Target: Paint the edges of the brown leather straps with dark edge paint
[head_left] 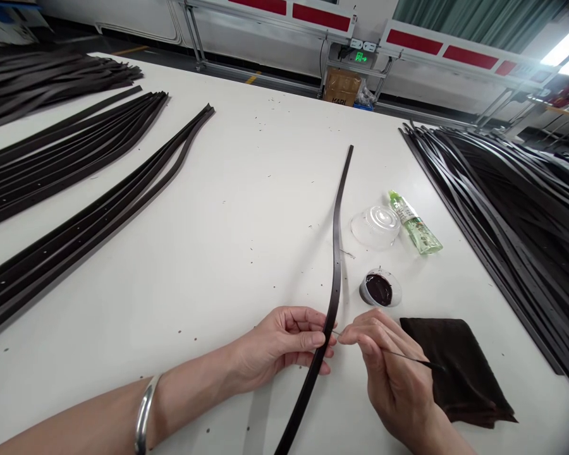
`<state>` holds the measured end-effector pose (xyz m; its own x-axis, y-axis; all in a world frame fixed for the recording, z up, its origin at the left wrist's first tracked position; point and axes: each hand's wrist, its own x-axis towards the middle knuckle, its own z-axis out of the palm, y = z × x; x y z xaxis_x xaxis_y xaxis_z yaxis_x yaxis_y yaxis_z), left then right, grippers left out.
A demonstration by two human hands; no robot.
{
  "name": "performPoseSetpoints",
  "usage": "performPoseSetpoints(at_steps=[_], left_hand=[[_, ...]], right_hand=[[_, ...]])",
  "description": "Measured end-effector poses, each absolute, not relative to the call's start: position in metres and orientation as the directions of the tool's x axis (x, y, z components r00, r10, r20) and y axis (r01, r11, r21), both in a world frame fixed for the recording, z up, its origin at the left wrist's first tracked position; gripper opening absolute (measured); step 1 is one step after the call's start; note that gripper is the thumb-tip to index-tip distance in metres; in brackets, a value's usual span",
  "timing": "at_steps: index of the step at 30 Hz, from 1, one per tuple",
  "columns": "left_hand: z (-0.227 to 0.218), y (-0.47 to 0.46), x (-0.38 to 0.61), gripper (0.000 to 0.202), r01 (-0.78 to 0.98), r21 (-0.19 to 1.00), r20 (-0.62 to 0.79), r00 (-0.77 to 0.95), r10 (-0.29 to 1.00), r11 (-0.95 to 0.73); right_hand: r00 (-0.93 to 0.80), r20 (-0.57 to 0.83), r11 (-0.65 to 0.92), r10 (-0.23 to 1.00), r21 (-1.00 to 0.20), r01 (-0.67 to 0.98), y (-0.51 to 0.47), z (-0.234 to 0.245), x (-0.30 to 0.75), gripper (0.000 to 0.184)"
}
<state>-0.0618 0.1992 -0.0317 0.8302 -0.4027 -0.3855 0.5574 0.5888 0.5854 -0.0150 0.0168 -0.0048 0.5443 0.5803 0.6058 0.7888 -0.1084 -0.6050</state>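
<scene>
My left hand (291,344) is closed around a long dark brown leather strap (336,253), thumb on its face and fingers behind it. The strap rises away from me in a curve, and its near end runs out of the picture. My right hand (391,370) pinches a thin metal rod (408,357) with a flattened dark end pointing right. Its other tip is close to the strap's right edge; I cannot tell whether they touch. Beyond my right hand stands a small clear cup of dark brown paste (379,289). A folded dark brown cloth (458,366) lies to its right.
An upturned clear plastic cup (375,226) and a green tube (415,224) are on the white table (208,253). Many dark straps (502,189) are piled on the right. More straps (90,215) lie in groups on the left. Small dark scraps dot the tabletop.
</scene>
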Motion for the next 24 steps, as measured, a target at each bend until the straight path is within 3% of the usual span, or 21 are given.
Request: performPoseSetpoints(at_steps=[14,24], left_hand=[[-0.0312,0.1996,-0.0633,0.014,0.560,0.597,-0.395,0.828,-0.397,0.575],[-0.0300,0.1986,-0.0624,0.019,0.566,0.593,-0.415,0.824,-0.385,0.572]], right_hand=[[0.528,0.617,-0.138,0.584,-0.566,0.813,0.0154,-0.0077,-0.0162,0.029],[0.571,0.586,-0.149,0.575,-0.612,0.777,0.0152,-0.0081,-0.0165,0.029]])
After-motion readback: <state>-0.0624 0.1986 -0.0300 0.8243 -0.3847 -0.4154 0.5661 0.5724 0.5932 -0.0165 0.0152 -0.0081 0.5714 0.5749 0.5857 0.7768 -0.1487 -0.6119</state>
